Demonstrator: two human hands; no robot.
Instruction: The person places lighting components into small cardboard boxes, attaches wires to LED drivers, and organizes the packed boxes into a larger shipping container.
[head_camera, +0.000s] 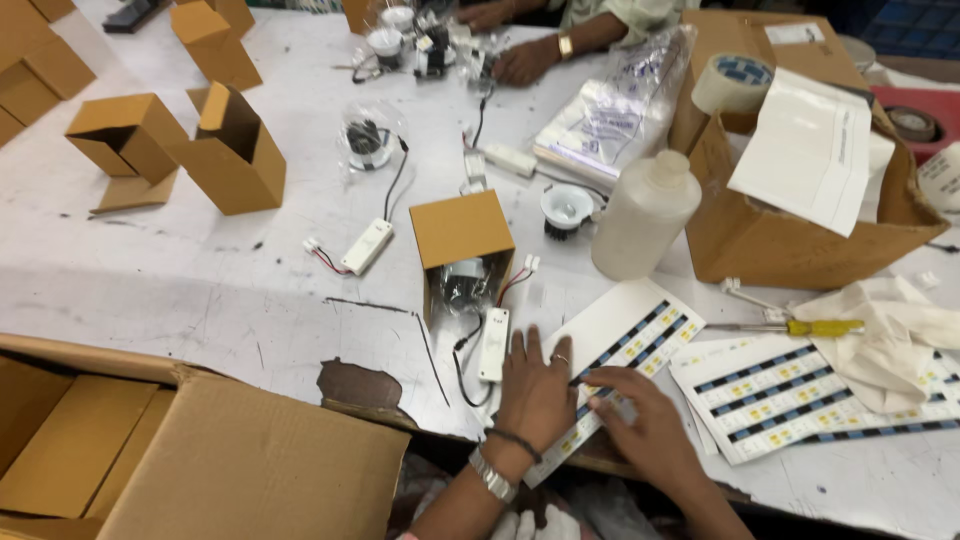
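Note:
My left hand (537, 388) lies flat on the near end of a white sticker sheet (625, 335) with rows of blue, black and yellow labels, pinning it to the table. My right hand (640, 420) rests on the same sheet, its fingertips pinched at a label near the sheet's edge. Just left of my left hand lies a white driver unit (494, 343) wired to a lamp that sits inside a small brown carton (460, 245) with its open side toward me.
More label sheets (800, 395), a yellow-handled screwdriver (815, 327) and a white cloth (890, 335) lie to the right. A white plastic bottle (645, 215) and a big open carton (790, 235) stand behind. Small cartons (235, 155) stand left; a large carton (200, 460) sits near left. Another person's hands (525, 62) work at the far edge.

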